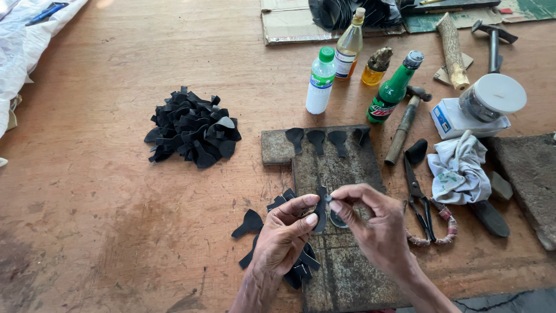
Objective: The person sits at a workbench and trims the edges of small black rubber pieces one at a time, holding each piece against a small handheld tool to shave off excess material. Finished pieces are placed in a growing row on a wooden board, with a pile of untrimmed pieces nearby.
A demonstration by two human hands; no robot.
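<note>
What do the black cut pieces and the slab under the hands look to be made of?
The black pieces, including the one pinched between left hand and right hand, look like thin matte leather or rubber: they curl and flop. The slab looks like worn stone or metal: grey, mottled, scratched.

Worn reddish-brown wooden table [116,232] carries a heap of black leather cut-outs [192,127], dark stone work slab [339,174], three plastic bottles, black-handled scissors [418,200].

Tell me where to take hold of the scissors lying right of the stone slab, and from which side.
Take the scissors by the cord-wrapped handle loops at the near end, coming from above. The blades point away toward the bottles, and the loops lie flat and apart from the white rag.
</note>
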